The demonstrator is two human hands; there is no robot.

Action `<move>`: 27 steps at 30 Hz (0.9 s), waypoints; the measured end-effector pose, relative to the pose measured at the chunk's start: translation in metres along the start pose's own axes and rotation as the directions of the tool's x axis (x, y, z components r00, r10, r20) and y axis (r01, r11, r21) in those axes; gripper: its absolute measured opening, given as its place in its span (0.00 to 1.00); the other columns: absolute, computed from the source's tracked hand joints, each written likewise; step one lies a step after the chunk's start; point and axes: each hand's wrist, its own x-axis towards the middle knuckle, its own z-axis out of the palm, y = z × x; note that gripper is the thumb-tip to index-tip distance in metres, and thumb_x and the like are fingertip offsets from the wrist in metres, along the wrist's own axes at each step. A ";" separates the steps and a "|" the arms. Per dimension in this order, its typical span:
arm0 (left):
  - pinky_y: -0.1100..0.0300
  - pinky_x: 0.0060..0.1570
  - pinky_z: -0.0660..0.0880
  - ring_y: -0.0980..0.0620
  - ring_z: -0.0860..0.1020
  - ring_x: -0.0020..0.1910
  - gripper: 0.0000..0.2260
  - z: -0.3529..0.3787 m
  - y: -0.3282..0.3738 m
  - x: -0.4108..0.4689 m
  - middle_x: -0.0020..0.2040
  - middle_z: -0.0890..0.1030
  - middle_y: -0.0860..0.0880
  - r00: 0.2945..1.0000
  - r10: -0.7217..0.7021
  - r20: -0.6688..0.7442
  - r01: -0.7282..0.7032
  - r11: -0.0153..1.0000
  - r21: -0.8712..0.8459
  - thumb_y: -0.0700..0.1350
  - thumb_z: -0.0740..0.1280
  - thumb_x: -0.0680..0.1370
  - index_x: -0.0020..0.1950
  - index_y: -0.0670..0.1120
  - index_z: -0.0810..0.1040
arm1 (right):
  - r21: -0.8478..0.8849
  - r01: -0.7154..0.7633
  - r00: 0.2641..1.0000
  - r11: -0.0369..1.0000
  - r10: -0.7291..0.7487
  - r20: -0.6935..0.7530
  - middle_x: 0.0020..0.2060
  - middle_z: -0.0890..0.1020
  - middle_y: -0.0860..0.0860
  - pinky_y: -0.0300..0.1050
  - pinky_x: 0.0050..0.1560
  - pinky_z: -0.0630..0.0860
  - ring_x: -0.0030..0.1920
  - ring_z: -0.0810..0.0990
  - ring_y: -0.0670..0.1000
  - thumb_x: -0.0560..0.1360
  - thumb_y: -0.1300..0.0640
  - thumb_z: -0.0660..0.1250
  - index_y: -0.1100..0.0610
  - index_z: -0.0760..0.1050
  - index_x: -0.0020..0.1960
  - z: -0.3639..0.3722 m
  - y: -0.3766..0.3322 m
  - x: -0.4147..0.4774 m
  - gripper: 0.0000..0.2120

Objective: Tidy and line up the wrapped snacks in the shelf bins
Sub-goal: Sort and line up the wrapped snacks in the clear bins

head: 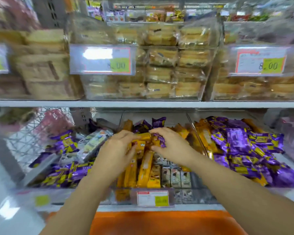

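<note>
Both my hands reach into the middle clear bin point(190, 122) on the lower shelf. My left hand point(119, 148) curls its fingers round yellow-orange wrapped snack bars point(143, 141) near the top of the pile. My right hand point(170, 145) pinches a purple-and-yellow wrapped snack point(159, 140) just beside them. Below my hands, more yellow bars point(145, 170) stand in a row, with small grey-green packs point(175, 178) to their right. The picture is blurred, so the exact finger contact is unclear.
A bin of purple wrapped snacks point(241, 146) sits to the right, another mixed purple pile point(63, 167) to the left. The upper shelf holds clear bins of wrapped cakes point(159, 70) with price tags point(102, 60). An orange surface point(156, 223) lies below the shelf edge.
</note>
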 end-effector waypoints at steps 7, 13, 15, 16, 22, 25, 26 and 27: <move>0.53 0.57 0.74 0.50 0.75 0.58 0.14 0.004 -0.020 -0.001 0.60 0.76 0.51 0.999 -0.029 -0.029 0.026 0.993 -0.112 0.38 0.65 0.77 0.62 0.49 0.78 | -0.112 -0.010 0.962 0.994 0.040 0.270 0.69 0.69 0.51 0.48 0.67 0.65 0.68 0.66 0.53 0.66 0.36 0.71 0.42 0.61 0.72 0.028 -0.004 0.054 0.38; 0.54 0.60 0.73 0.52 0.74 0.60 0.14 0.001 -0.037 -0.002 0.60 0.76 0.53 0.998 -0.068 0.003 0.068 0.991 -0.116 0.41 0.66 0.77 0.62 0.52 0.78 | -0.226 0.023 0.935 0.974 0.059 0.350 0.54 0.77 0.51 0.50 0.51 0.74 0.53 0.74 0.51 0.67 0.42 0.73 0.45 0.65 0.66 0.016 -0.007 0.043 0.32; 0.56 0.60 0.72 0.54 0.73 0.60 0.14 0.000 -0.038 -0.003 0.60 0.76 0.55 0.998 -0.058 0.033 0.061 0.991 -0.119 0.42 0.65 0.78 0.62 0.53 0.77 | -0.252 -0.009 0.945 0.968 0.091 0.315 0.49 0.77 0.50 0.46 0.45 0.73 0.48 0.73 0.48 0.68 0.44 0.72 0.47 0.66 0.66 0.005 -0.008 0.026 0.30; 0.56 0.60 0.72 0.55 0.73 0.60 0.13 0.000 -0.039 -0.004 0.59 0.76 0.55 0.998 -0.049 0.040 0.053 0.991 -0.120 0.43 0.65 0.78 0.62 0.54 0.77 | -0.269 -0.038 0.950 0.962 0.118 0.289 0.45 0.77 0.48 0.43 0.40 0.72 0.44 0.73 0.46 0.68 0.44 0.71 0.47 0.67 0.66 -0.002 -0.009 0.016 0.29; 0.59 0.58 0.72 0.55 0.73 0.59 0.13 0.001 -0.039 -0.006 0.60 0.76 0.55 0.997 -0.053 0.049 0.058 0.992 -0.113 0.43 0.65 0.78 0.61 0.53 0.78 | -0.688 0.005 0.924 0.726 0.259 0.280 0.42 0.75 0.47 0.44 0.46 0.64 0.50 0.75 0.52 0.70 0.37 0.64 0.49 0.71 0.57 -0.036 -0.021 -0.023 0.22; 0.60 0.59 0.72 0.56 0.73 0.59 0.12 0.001 -0.039 -0.006 0.59 0.76 0.55 0.998 -0.050 0.037 0.055 0.989 -0.138 0.43 0.65 0.78 0.61 0.53 0.78 | -0.732 0.027 0.891 0.680 0.316 0.326 0.48 0.76 0.50 0.48 0.54 0.65 0.57 0.73 0.53 0.69 0.35 0.65 0.50 0.73 0.58 -0.044 -0.023 -0.023 0.25; 0.60 0.58 0.72 0.56 0.73 0.58 0.12 0.001 -0.039 -0.006 0.58 0.76 0.56 0.998 -0.050 0.033 0.055 0.988 -0.145 0.42 0.65 0.78 0.61 0.53 0.78 | -0.689 0.017 0.894 0.724 0.298 0.335 0.53 0.76 0.50 0.48 0.57 0.66 0.61 0.72 0.54 0.69 0.34 0.65 0.49 0.71 0.63 -0.044 -0.025 -0.019 0.29; 0.60 0.57 0.72 0.56 0.73 0.57 0.12 0.001 -0.038 -0.006 0.58 0.76 0.56 0.998 -0.050 0.026 0.053 0.987 -0.149 0.42 0.65 0.78 0.60 0.53 0.78 | -0.620 0.001 0.905 0.785 0.263 0.333 0.60 0.75 0.50 0.49 0.62 0.65 0.65 0.69 0.53 0.69 0.34 0.65 0.48 0.67 0.69 -0.041 -0.026 -0.013 0.33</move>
